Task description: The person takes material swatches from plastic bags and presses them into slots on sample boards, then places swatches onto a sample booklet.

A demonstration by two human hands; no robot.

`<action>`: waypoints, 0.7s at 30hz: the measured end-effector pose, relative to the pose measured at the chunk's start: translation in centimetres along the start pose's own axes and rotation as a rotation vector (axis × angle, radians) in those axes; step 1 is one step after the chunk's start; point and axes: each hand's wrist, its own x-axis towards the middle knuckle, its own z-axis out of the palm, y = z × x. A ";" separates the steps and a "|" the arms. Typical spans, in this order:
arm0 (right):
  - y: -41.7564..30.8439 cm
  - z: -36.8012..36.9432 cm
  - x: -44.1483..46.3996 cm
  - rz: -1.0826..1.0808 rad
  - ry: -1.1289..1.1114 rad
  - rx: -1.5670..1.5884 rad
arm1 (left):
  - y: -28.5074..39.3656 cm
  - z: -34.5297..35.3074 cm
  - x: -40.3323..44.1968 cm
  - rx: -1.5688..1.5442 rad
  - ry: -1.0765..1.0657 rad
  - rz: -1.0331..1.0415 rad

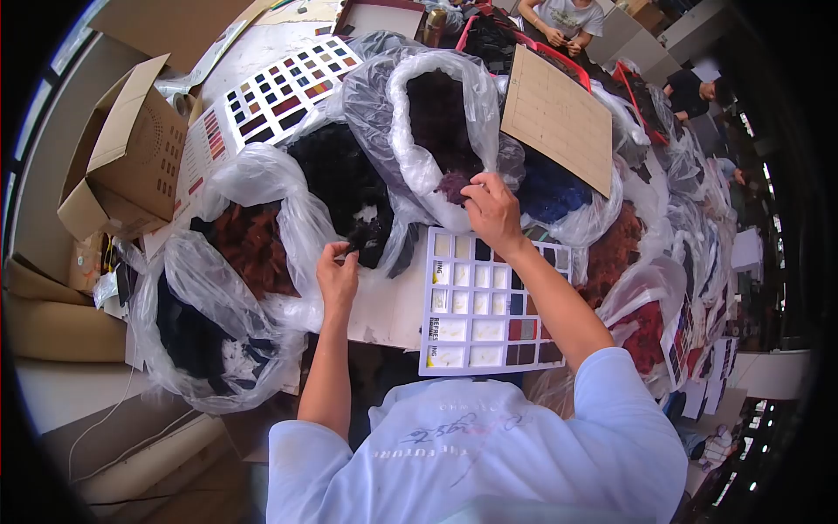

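My right hand [495, 212] pinches a dark purple fibre tuft [453, 186] at the front rim of a clear plastic bag [401, 96] of dark maroon fibre [439, 118]. My left hand [338, 272] is closed at the fingertips on a small dark fibre tuft [353, 244], by the front edge of a bag of black fibre [336, 175]. Under my right forearm lies a white gridded sample tray [427, 301]. Some of its compartments hold dark, grey, brown or red swatches, while those on the left show pale bottoms. My forearm hides part of it.
Bags of rust-brown fibre [253, 249] and dark navy fibre [188, 332] stand left, near a cardboard box [131, 153]. A colour swatch card [288, 87] lies behind. A brown board [559, 118] rests over blue fibre [554, 192]. Other people [567, 17] sit farther back.
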 end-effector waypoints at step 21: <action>-18.8 5.4 -19.0 -0.784 -0.613 0.795 | -10.5 -15.6 -37.6 0.779 0.714 -0.569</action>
